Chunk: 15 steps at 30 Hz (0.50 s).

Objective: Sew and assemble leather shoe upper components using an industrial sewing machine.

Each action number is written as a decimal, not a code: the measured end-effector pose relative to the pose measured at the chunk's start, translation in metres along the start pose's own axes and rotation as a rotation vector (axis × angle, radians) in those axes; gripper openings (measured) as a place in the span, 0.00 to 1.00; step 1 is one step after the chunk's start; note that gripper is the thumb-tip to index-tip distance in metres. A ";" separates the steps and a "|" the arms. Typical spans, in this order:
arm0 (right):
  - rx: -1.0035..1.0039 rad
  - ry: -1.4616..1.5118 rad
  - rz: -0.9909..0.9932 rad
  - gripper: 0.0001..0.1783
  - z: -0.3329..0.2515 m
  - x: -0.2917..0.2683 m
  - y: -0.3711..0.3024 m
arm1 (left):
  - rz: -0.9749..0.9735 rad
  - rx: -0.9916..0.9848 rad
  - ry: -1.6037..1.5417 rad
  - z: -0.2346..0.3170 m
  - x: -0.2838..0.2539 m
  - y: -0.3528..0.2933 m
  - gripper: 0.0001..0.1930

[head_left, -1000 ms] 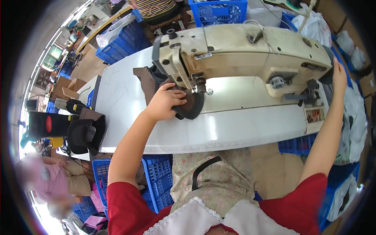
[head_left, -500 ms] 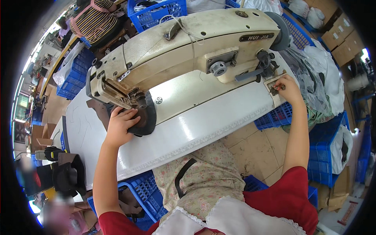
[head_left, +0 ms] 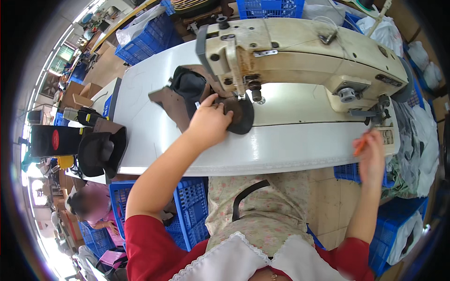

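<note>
The left hand (head_left: 209, 122) lies over the brim (head_left: 244, 120) of a brown-black cap (head_left: 188, 85) at the sewing machine's (head_left: 300, 63) left end, apparently steadying it; its thumb hidden, I cannot tell whether it grips. Before the machine's right end, the right hand (head_left: 372, 154) clasps an orange-handled tool (head_left: 360, 147).

1. Short red fabric sleeves (head_left: 150, 243) cover the upper arms.
2. The broad white cloth collar (head_left: 225, 260) has scalloped trim.
3. A pale green, pink-flowered cloth garment (head_left: 286, 201) bears a narrow, curved black strip (head_left: 238, 204).
4. A tiny pendant (head_left: 273, 276) seems gold-coloured.
</note>
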State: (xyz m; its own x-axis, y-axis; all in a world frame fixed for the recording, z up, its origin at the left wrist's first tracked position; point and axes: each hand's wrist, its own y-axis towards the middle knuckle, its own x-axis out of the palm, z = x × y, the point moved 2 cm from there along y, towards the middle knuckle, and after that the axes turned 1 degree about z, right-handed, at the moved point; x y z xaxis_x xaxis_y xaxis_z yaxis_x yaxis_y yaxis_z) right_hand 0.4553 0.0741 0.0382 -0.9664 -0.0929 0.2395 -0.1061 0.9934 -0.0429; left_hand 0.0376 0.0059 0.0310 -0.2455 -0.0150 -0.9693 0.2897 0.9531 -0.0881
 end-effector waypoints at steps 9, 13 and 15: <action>-0.428 -0.250 -0.374 0.27 0.046 0.267 -0.046 | 0.338 -0.007 -0.137 0.016 0.024 0.002 0.16; -0.728 -0.516 -0.145 0.49 0.053 0.312 -0.038 | 0.365 -0.022 -0.137 0.015 0.034 0.003 0.16; -0.813 -0.546 -0.061 0.49 0.059 0.321 -0.027 | 0.374 -0.030 -0.145 0.015 0.038 0.003 0.17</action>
State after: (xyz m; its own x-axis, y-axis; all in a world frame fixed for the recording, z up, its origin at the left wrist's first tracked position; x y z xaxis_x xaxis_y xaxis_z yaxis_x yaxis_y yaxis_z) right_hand 0.1337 0.0131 0.0591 -0.9618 0.0395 -0.2707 -0.1635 0.7104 0.6845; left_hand 0.0431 0.0037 -0.0095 0.0053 0.2941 -0.9557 0.3065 0.9093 0.2815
